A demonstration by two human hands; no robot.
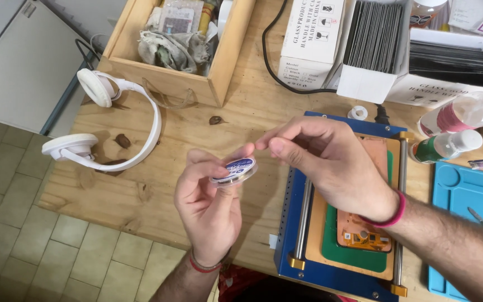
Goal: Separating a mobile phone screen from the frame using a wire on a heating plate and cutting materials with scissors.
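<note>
Your left hand (pixel 208 207) holds the small round clear plastic spool with a blue label (pixel 234 169) up in the air, just left of the blue metal heating machine (pixel 342 212), with its fingers clamped on the spool's rim. Your right hand (pixel 331 162) meets it from above the machine, thumb and forefinger pinched together at the spool's edge, though I cannot tell whether any thread sits between them. The grip is light and at the rim only, so the spool could slip and roll off the wooden table (pixel 141 190) onto the tiled floor (pixel 23 223). Far left of the machine, the open wooden box (pixel 225 61) holds crumpled rags and small packets. Beyond the machine, the white cardboard boxes (pixel 364 84) hold upright stacks of dark flat panels.
</note>
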